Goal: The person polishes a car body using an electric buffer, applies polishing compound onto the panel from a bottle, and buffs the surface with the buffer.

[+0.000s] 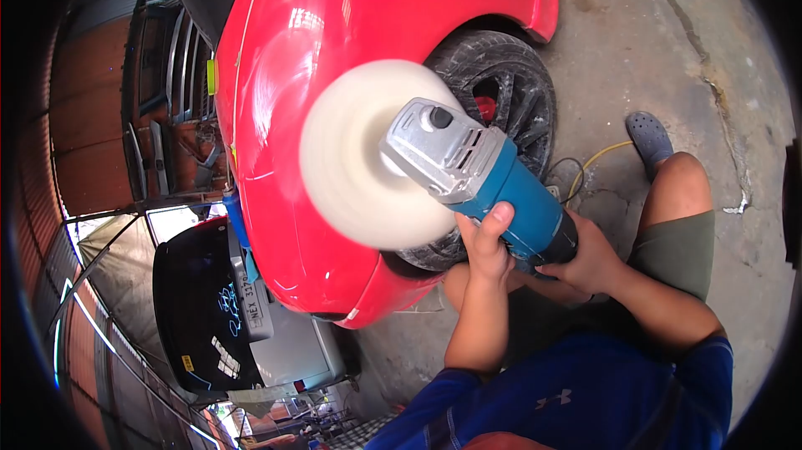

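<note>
A blue and silver polisher lies across the middle of the view, its round cream pad smeared as if spinning. My left hand grips the polisher's body near the silver head, thumb up along its side. The black rear end of the tool is held in my right hand, fingers wrapped around it. Behind the pad is the glossy red car fender; I cannot tell whether the pad touches it. A dusty black wheel shows beside the polisher's head, partly covered by it.
A yellow cord runs over the concrete floor near my foot in a grey clog. At the lower left stands a silver vehicle with a dark rear window. Loose car parts sit by a rusty wall.
</note>
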{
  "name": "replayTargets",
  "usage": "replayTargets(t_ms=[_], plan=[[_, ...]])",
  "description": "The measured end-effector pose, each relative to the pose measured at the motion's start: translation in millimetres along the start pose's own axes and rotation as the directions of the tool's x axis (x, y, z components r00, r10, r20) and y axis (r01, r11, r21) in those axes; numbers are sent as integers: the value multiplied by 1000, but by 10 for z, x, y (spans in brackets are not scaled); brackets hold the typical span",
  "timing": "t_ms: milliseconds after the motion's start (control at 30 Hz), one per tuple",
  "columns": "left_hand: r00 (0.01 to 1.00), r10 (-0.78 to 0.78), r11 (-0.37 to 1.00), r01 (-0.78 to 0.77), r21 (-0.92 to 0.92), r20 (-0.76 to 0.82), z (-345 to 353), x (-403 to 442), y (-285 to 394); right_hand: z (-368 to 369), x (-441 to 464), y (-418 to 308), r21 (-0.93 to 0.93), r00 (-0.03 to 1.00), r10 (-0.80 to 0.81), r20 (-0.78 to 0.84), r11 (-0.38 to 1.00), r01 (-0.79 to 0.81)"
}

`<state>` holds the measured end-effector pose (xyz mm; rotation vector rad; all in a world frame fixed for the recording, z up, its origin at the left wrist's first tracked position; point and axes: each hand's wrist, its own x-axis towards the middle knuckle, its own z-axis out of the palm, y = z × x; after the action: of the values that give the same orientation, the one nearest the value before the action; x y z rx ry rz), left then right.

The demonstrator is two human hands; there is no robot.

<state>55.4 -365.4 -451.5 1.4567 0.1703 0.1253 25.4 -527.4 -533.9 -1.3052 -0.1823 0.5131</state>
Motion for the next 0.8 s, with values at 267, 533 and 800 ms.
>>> replayTargets(t_ms=[267,533,800], plan=[[1000,3,996,-3,-92,8,-230,-177,-70,74,-29,-55,-34,997,-47,55,998,49],[972,130,991,-131,4,-195,-95,-452,78,211,-108,-41,-152,997,-64,39,986,69],[887,300,948,-236,214,-351,-264,-770,191,416,-186,7,-258,990,-56,131,962,89]])
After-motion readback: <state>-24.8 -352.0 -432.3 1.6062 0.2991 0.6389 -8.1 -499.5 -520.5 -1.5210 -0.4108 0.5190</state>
